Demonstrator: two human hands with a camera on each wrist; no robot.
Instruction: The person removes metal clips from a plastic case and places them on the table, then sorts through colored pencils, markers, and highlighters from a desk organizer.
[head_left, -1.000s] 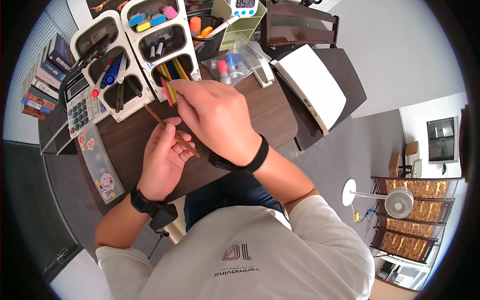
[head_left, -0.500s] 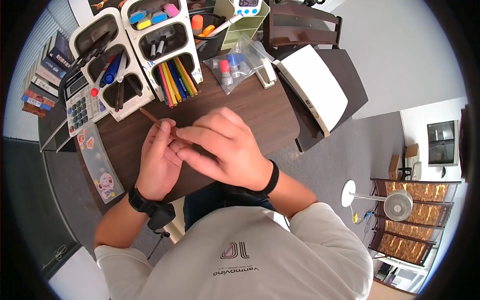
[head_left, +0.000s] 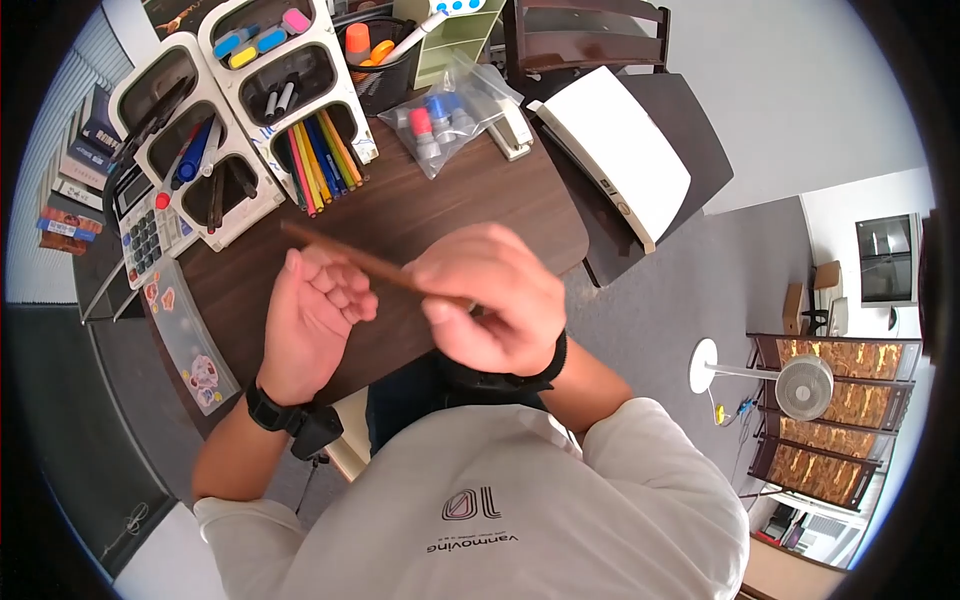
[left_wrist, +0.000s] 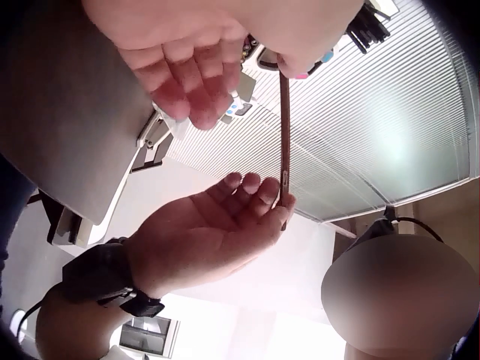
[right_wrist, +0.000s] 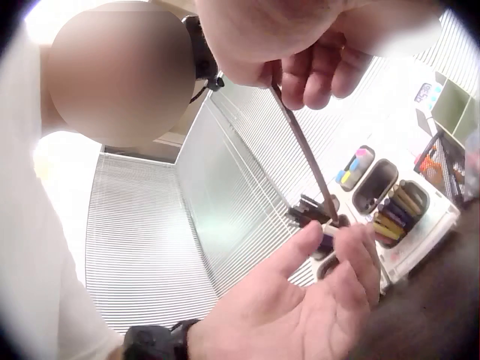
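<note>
So the right hand point(head_left: 500, 295) is pinching a brown pencil point(head_left: 365, 263) between thumb and index finger, and the pencil is slanting off toward 10 o'clock past the left hand point(head_left: 312, 318). That one is holding its palm up, fingers loosely bent (can't tell if it's actually touching the pencil). A see-through sticker case point(head_left: 185, 325) is lying around 9 o'clock from the hands. Beyond, at 10 to 11, a two-column white organizer point(head_left: 366, 140) is storing loads: dark sticks point(head_left: 215, 200) are leaning in the left column's nearest slot, coloured pencils point(head_left: 325, 160) are filling the right's. Around 12:30 a clear bag point(head_left: 450, 150) is holding small bottles point(head_left: 428, 148). Next slots up, a blue pen point(head_left: 190, 160) is poking out left, two markers point(head_left: 280, 100) are sitting right. At 12, a black mesh cup point(head_left: 375, 98) is carrying a white marker point(head_left: 413, 38); highlighters point(head_left: 262, 40) are lying in the right column's farthest slot.
</note>
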